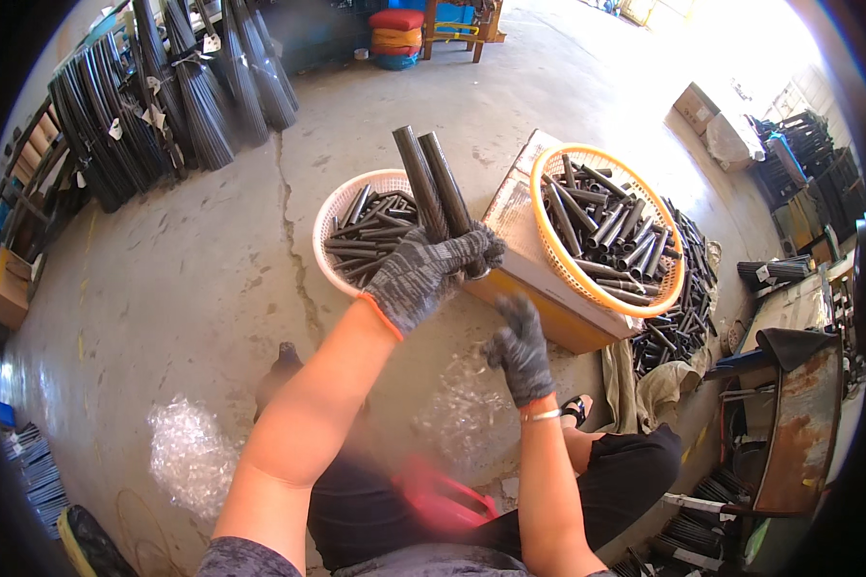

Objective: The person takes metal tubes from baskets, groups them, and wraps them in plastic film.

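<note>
My left hand, in a grey knit glove with an orange cuff, is closed around two dark, glossy tubes that stand side by side and tilt to the left. Behind them, a pale pink basket on the floor holds several short black tubes. My right hand, in a matching glove, is lower and to the right. Its thumb and fingers are apart, with nothing seen in them. Beyond it, an orange-rimmed basket full of black tubes rests on a box.
More black tubes lie heaped beside the box, near sacking. Crumpled clear plastic lies on the floor at left. Bundles of long dark rods stand at the far left. A rusty metal panel is at right.
</note>
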Motion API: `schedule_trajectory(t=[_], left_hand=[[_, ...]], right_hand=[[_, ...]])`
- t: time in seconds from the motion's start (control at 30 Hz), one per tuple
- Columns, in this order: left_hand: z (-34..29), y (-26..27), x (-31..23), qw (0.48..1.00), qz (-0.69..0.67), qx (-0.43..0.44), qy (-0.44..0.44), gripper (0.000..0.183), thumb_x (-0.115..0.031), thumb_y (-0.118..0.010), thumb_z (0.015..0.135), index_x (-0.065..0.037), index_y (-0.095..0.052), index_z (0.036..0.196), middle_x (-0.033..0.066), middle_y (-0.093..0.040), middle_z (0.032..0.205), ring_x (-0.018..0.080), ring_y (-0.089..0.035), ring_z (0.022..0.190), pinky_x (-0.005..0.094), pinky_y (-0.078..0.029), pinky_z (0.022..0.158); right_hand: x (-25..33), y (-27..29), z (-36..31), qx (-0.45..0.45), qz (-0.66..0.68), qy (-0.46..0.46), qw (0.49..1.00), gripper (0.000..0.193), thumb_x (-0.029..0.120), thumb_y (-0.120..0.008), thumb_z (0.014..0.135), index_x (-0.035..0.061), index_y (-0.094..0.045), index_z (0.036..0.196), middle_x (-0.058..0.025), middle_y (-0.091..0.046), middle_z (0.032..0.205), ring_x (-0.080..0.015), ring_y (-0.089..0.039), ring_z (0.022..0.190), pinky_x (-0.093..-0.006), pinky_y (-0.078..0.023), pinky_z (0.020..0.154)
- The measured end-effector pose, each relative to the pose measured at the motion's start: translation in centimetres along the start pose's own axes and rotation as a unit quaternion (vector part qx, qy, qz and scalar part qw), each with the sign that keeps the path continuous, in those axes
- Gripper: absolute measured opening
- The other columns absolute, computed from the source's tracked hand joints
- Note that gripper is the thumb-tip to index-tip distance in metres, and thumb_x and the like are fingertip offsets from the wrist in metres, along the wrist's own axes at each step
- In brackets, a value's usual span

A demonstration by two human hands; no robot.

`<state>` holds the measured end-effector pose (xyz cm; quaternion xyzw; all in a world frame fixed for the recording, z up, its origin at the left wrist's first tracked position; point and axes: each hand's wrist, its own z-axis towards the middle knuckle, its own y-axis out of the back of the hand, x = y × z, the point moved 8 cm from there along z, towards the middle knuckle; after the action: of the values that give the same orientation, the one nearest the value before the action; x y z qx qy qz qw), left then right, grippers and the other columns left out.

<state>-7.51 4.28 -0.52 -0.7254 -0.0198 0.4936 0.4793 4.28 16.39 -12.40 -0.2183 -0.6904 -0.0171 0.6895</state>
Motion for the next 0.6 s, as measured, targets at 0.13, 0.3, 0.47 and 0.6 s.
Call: schedule_trajectory(t=[0.13,0.3,0.47,0.6], left_hand=[[0.3,-1.7,-0.1,1.000,0.021,-0.001,-0.004,0.015,-0.009,-0.068,0.082,0.000,-0.064,0.093,0.0086,-0.067,0.086,0.0150,-0.062,0.075,0.0247,-0.050,0.066],[0.5,1.0,-1.6,0.973,0.215,-0.082,-0.026,0.020,-0.017,-0.073,0.080,-0.002,-0.065,0.091,0.0048,-0.067,0.078,0.0103,-0.057,0.067,0.0238,-0.046,0.059],[-0.3,0.5,-2.7,0.975,0.186,-0.097,-0.067,0.017,-0.018,-0.070,0.083,-0.002,-0.066,0.086,0.0042,-0.067,0.076,0.0101,-0.058,0.066,0.0231,-0.046,0.058],[1.0,2.6,-2.3,0.991,0.061,-0.114,-0.034,0.016,-0.015,-0.068,0.084,0.000,-0.066,0.089,0.0054,-0.067,0.079,0.0106,-0.060,0.069,0.0213,-0.047,0.059]], right_hand=[[7.9,-9.0,2.2,0.104,0.090,-0.003,0.991,0.059,0.034,-0.064,0.085,0.0093,-0.039,0.132,-0.0108,-0.057,0.109,-0.0110,-0.049,0.056,-0.0246,-0.041,0.049],[0.3,-5.2,1.1,0.050,0.028,-0.070,0.996,0.029,0.032,-0.059,0.089,0.0038,-0.059,0.096,-0.0016,-0.051,0.066,-0.0111,-0.047,0.053,-0.0236,-0.037,0.047],[-19.8,10.1,-5.6,0.008,-0.407,-0.147,0.901,0.028,0.027,-0.052,0.086,0.0062,-0.062,0.104,-0.0084,-0.061,0.094,-0.0204,-0.053,0.078,-0.0344,-0.043,0.066],[-32.0,19.5,-21.1,0.340,-0.755,-0.247,0.504,0.037,0.026,-0.052,0.082,0.0086,-0.061,0.113,-0.0155,-0.059,0.117,-0.0307,-0.058,0.107,-0.0402,-0.047,0.089]])
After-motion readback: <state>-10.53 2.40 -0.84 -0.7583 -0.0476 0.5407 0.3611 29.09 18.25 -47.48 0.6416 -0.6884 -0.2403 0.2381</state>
